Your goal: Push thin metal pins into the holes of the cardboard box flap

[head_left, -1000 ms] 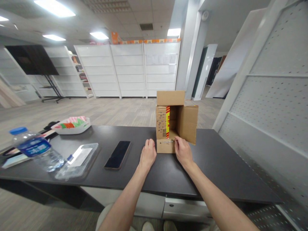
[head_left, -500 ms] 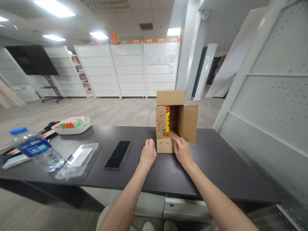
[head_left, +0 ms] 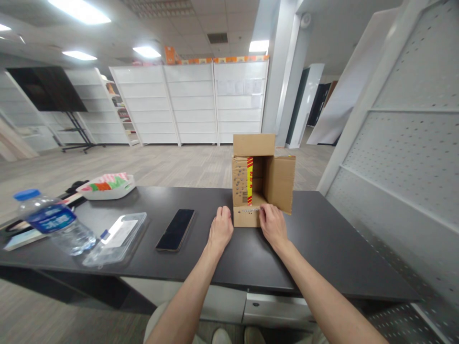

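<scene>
On my head feed, far left: a black flat screen [head_left: 46,88] on a wheeled stand, back on the floor. On the black desk [head_left: 322,239], a clear plastic bottle [head_left: 53,219] with blue cap and blue label. Right next to it, a clear plastic case [head_left: 120,249] with a white paper label; can't tell if they touch. Behind those, near the far edge, a white basket [head_left: 107,194] with pink, green and orange contents. Then a smartphone [head_left: 175,230], dark face up, flat on the desk.

Left hand [head_left: 220,230] next, resting on the desk just beside the box's lower left corner. Fingers curled in; can't tell if they hold anything.

Cardboard box [head_left: 258,186] right of it, its mouth facing me. Top flap up, right flap swung out, bottom flap toward me. Left flap has a yellow-red tape strip and small dark dots. Row of small silvery dots on the bottom flap.

Right hand [head_left: 273,224] at that row's right end, over the bottom flap. Can't tell whether its fingertips are together or pinching something. Far right, a white perforated panel [head_left: 405,157].
</scene>
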Action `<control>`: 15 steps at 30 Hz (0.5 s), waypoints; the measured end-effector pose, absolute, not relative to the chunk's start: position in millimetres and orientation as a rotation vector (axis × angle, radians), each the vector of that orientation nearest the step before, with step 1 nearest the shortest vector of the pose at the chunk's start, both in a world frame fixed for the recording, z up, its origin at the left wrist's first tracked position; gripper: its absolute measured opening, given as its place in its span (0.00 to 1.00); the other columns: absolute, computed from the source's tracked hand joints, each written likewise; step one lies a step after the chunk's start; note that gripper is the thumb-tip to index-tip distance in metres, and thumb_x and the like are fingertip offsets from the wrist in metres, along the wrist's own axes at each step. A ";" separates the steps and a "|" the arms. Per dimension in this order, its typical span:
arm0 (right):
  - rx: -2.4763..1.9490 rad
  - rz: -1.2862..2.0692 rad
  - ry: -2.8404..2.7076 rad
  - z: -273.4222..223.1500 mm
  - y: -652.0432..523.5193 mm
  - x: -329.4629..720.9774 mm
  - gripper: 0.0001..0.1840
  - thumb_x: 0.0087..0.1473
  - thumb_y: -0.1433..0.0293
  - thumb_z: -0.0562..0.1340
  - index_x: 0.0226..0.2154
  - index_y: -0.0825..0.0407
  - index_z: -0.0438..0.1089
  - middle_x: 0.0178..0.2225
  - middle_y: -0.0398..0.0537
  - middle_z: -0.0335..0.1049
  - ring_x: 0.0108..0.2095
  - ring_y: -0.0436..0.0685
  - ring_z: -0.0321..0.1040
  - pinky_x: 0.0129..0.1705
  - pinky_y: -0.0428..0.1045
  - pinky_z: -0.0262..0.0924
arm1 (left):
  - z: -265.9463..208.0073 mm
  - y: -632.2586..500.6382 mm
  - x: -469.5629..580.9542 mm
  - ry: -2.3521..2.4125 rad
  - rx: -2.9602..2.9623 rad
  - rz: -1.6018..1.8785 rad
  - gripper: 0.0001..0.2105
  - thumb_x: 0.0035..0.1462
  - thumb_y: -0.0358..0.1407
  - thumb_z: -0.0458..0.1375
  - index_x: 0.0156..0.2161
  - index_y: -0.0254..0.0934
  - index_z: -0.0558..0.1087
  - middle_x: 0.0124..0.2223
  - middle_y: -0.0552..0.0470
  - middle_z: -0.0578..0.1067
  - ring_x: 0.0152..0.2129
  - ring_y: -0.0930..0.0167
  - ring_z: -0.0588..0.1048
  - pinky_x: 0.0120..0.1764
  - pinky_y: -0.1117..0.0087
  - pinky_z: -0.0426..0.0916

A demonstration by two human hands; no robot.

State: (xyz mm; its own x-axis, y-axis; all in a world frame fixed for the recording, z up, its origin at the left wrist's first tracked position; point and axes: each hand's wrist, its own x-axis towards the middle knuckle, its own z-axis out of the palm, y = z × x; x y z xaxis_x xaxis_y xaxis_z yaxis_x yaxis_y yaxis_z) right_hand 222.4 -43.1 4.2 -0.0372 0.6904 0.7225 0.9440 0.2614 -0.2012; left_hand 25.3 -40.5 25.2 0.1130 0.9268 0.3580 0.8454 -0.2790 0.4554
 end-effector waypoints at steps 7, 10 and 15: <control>-1.465 -0.408 -1.797 4.3 -43.6 222.8 0.12 0.65 0.71 0.50 0.35 0.50 0.68 0.34 0.52 0.71 0.37 0.60 0.65 0.39 0.53 0.55 | 24.7 -40.5 25.1 1.796 2.233 0.891 0.08 0.64 0.27 0.45 0.41 0.39 0.65 0.43 0.47 0.70 0.38 0.69 0.75 0.39 0.69 0.68; -1.470 -0.400 -1.791 4.5 -44.2 222.5 0.10 0.63 0.72 0.52 0.35 0.51 0.68 0.35 0.52 0.71 0.38 0.61 0.65 0.39 0.53 0.56 | 24.0 -40.4 24.9 1.799 2.223 0.887 0.08 0.64 0.27 0.46 0.41 0.39 0.65 0.44 0.47 0.70 0.38 0.69 0.75 0.39 0.69 0.68; -1.471 -0.393 -1.774 5.3 -45.1 221.4 0.08 0.60 0.73 0.54 0.35 0.50 0.68 0.35 0.52 0.71 0.39 0.61 0.66 0.40 0.53 0.56 | 23.4 -39.9 24.6 1.782 2.232 0.913 0.08 0.64 0.27 0.45 0.40 0.39 0.64 0.43 0.47 0.70 0.39 0.69 0.75 0.40 0.70 0.68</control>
